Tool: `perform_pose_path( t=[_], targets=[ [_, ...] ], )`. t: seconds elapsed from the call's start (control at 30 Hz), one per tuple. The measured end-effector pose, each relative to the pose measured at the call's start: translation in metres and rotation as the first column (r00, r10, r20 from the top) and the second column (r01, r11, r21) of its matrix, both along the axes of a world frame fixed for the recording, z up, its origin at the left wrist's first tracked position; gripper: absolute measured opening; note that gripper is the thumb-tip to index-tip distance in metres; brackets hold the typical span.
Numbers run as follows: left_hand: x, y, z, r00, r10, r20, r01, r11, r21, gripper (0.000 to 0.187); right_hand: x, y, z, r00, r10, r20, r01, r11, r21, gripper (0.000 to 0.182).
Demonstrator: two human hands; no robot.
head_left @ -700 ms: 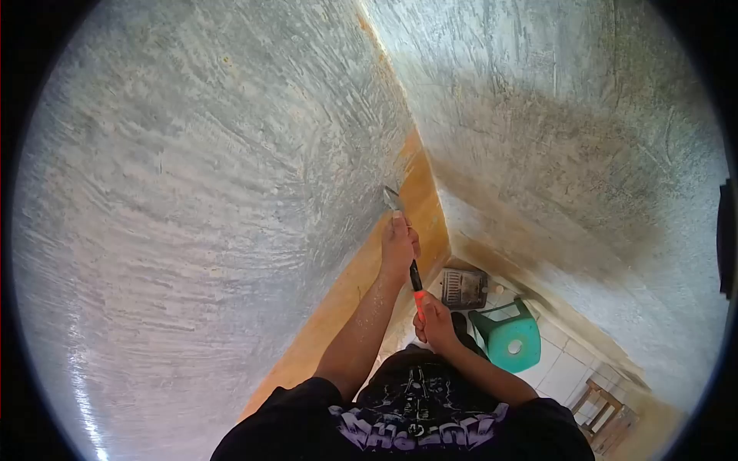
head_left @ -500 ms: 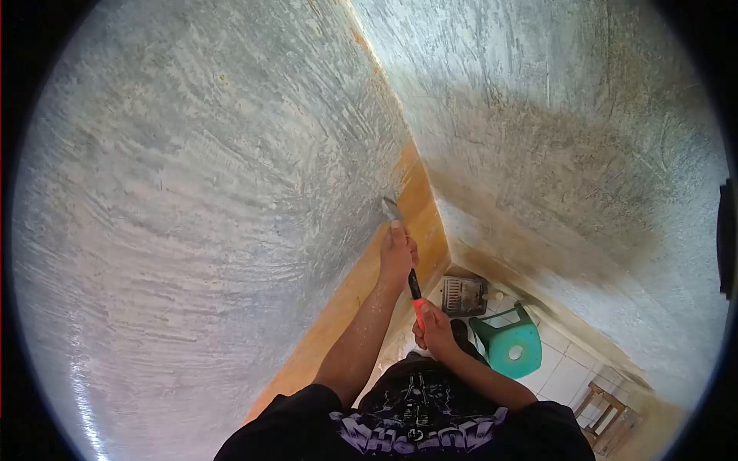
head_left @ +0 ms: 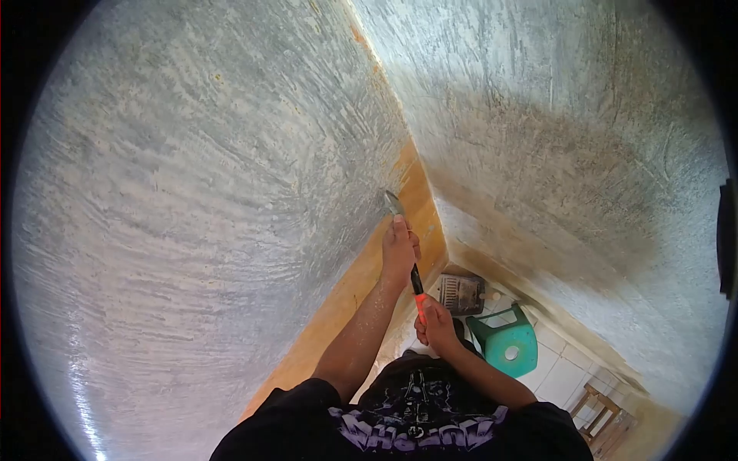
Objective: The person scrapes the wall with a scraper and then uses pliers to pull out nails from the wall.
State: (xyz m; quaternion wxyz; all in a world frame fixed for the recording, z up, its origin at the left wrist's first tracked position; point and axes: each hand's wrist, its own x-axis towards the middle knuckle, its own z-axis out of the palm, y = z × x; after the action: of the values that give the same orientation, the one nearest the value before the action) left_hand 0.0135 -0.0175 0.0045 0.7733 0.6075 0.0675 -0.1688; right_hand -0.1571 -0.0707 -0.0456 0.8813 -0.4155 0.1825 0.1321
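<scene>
A long-handled scraper with a grey metal blade (head_left: 393,203) reaches up to the left wall (head_left: 231,192), at the border between scraped grey surface and a band of orange-yellow paint (head_left: 419,200). My left hand (head_left: 399,252) is closed around the upper part of the tool, close below the blade, thumb pointing up along it. Lower down, my right hand (head_left: 436,324) grips the red-orange end of the handle (head_left: 420,301). Between the hands a black stretch of handle shows. Whether the blade edge presses on the wall is hard to tell.
The right wall (head_left: 553,177) meets the left one at a corner ahead. On the tiled floor below stand a green plastic stool (head_left: 513,342), a dark slatted metal object (head_left: 461,295) in the corner, and a small wooden stool or frame (head_left: 598,411).
The blade and my left hand have shifted very slightly, the blade a little up and right, with its face turned somewhat. Both hands keep their hold.
</scene>
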Motion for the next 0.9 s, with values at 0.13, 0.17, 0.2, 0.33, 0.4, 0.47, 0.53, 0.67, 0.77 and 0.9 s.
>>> perform_pose_path(
  t=[0.13, 0.17, 0.2, 0.33, 0.4, 0.47, 0.53, 0.67, 0.77, 0.9],
  targets=[
    [0.003, -0.003, 0.003, 1.0, -0.003, -0.01, 0.003, 1.0, 0.017, 0.037, 0.001, 0.002, -0.003, 1.0, -0.01, -0.001, 0.01, 1.0, -0.016, 0.045],
    [0.005, -0.006, 0.002, 1.0, -0.004, -0.021, 0.005, 1.0, 0.017, 0.037, 0.002, 0.0, -0.006, 1.0, -0.011, 0.0, 0.011, 1.0, -0.02, 0.046],
    [0.006, -0.008, 0.002, 1.0, -0.006, -0.014, 0.006, 1.0, 0.003, 0.037, 0.004, -0.004, -0.008, 1.0, 0.004, 0.018, -0.003, 0.999, -0.038, 0.047],
    [-0.003, -0.002, 0.001, 1.0, -0.004, -0.021, 0.003, 1.0, -0.017, 0.038, -0.004, -0.003, -0.012, 0.999, 0.041, 0.033, -0.039, 0.997, -0.067, 0.047],
    [0.002, -0.003, 0.004, 1.0, -0.015, -0.014, 0.015, 1.0, -0.007, 0.038, 0.0, -0.004, -0.009, 0.999, 0.029, 0.03, -0.027, 0.997, -0.079, 0.046],
    [0.007, -0.008, 0.004, 0.999, -0.03, -0.016, 0.03, 0.999, 0.018, 0.038, 0.005, -0.006, -0.003, 1.0, 0.01, 0.006, -0.009, 0.996, -0.093, 0.046],
    [0.01, -0.013, 0.004, 1.0, -0.011, -0.001, 0.011, 1.0, 0.011, 0.039, 0.009, -0.014, 0.0, 1.0, 0.007, 0.005, -0.007, 0.998, -0.066, 0.042],
    [0.003, -0.008, 0.004, 1.0, 0.004, -0.003, -0.004, 1.0, 0.018, 0.039, 0.0, -0.008, -0.008, 0.999, 0.041, 0.014, -0.04, 0.996, -0.084, 0.046],
    [0.011, -0.013, 0.001, 1.0, -0.012, -0.018, 0.013, 1.0, 0.012, 0.039, 0.008, -0.013, -0.008, 0.999, 0.04, 0.012, -0.039, 0.994, -0.1, 0.045],
    [0.016, -0.029, 0.005, 1.0, -0.022, 0.01, 0.021, 0.999, 0.041, 0.039, 0.013, -0.021, 0.001, 0.999, -0.028, -0.037, 0.027, 0.999, -0.037, 0.044]
  ],
)
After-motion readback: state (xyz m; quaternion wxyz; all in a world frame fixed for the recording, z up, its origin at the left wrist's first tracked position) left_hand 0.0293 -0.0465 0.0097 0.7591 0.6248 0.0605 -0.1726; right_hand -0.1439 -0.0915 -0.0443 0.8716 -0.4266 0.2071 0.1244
